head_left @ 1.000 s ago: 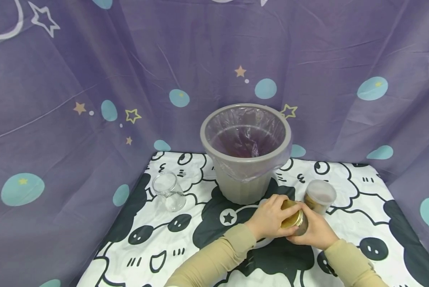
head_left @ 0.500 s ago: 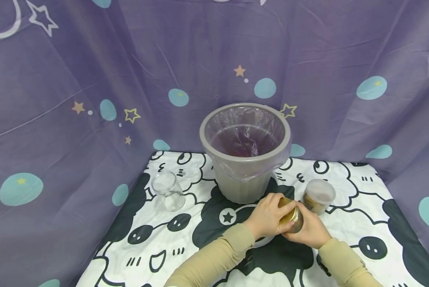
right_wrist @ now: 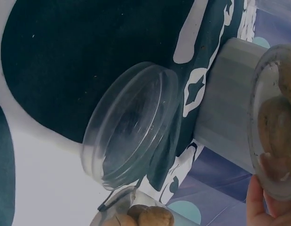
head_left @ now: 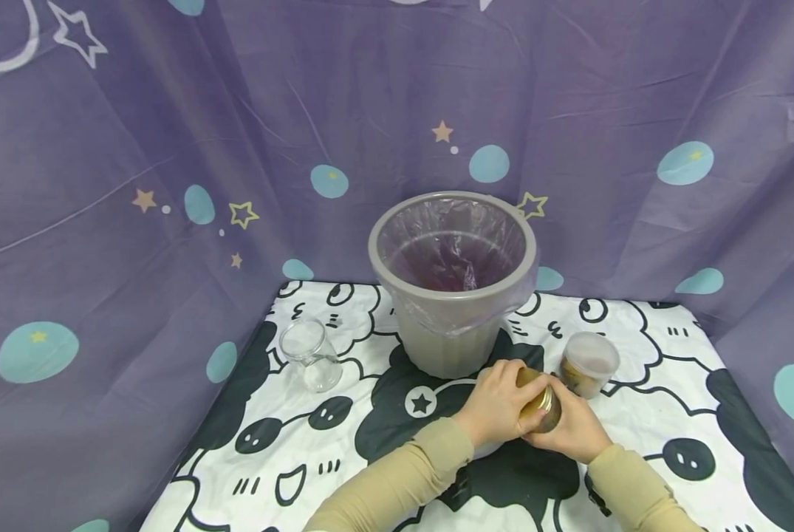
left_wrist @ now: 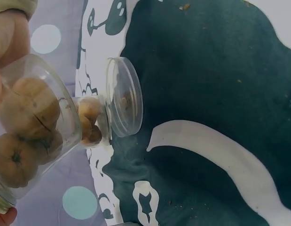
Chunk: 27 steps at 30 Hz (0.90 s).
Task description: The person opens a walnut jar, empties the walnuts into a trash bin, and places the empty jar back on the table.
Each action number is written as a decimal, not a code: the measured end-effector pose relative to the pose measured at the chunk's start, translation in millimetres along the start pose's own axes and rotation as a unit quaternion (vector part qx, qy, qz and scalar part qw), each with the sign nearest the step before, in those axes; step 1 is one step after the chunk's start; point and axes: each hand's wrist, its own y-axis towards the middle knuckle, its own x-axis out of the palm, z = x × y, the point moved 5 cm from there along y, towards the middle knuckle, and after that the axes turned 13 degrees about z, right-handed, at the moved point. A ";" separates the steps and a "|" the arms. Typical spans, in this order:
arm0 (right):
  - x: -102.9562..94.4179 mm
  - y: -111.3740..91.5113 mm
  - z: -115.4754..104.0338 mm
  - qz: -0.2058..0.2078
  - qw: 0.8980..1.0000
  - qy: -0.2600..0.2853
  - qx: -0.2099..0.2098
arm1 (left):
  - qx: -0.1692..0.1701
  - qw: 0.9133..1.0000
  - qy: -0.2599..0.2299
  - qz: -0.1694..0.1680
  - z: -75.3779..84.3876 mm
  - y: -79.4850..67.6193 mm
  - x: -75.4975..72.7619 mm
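Observation:
In the head view, my left hand (head_left: pixel 499 401) holds the gold lid (head_left: pixel 533 387) of a clear jar from the left. My right hand (head_left: pixel 572 423) grips the jar's body from the right. The jar is held tilted above the cloth, in front of the bin. Through its clear wall, the left wrist view shows several round brown pieces (left_wrist: pixel 30 110); their kind is unclear. The right wrist view shows the jar's base (right_wrist: pixel 272 117), with fingertips at its lower edge. A clear, shallow, lid-like round thing (right_wrist: pixel 131 127) is on the cloth below, mostly hidden in the head view.
A grey bin (head_left: pixel 446 343) with a clear liner stands behind the hands. Right of it is a second clear jar (head_left: pixel 589 363) with a cloudy top and brown pieces inside. A clear glass jar (head_left: pixel 312 356) without visible contents stands to the left. A purple curtain hangs behind.
Both hands and the gold-lidded jar have shifted slightly left and settled there. The grip looks the same, with the lid still on the jar. The other things stay in place.

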 end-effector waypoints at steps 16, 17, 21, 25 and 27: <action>3.1 -1.1 0.7 0.022 1.000 0.002 -0.007 | -0.030 0.999 0.008 0.012 6.5 1.8 -3.2; 3.4 -1.1 0.9 0.026 1.000 0.004 -0.005 | -0.033 0.999 0.012 0.010 6.8 2.4 -3.0; 5.3 -0.6 1.0 0.036 0.999 0.002 0.002 | -0.051 0.998 0.035 0.002 7.3 3.0 -2.7; 7.8 -1.8 0.3 0.042 0.999 -0.010 0.012 | -0.067 0.996 0.053 -0.002 8.0 2.1 -1.9; 9.8 -2.4 0.4 0.045 0.999 -0.016 0.020 | -0.079 0.995 0.062 -0.001 7.8 2.3 -1.6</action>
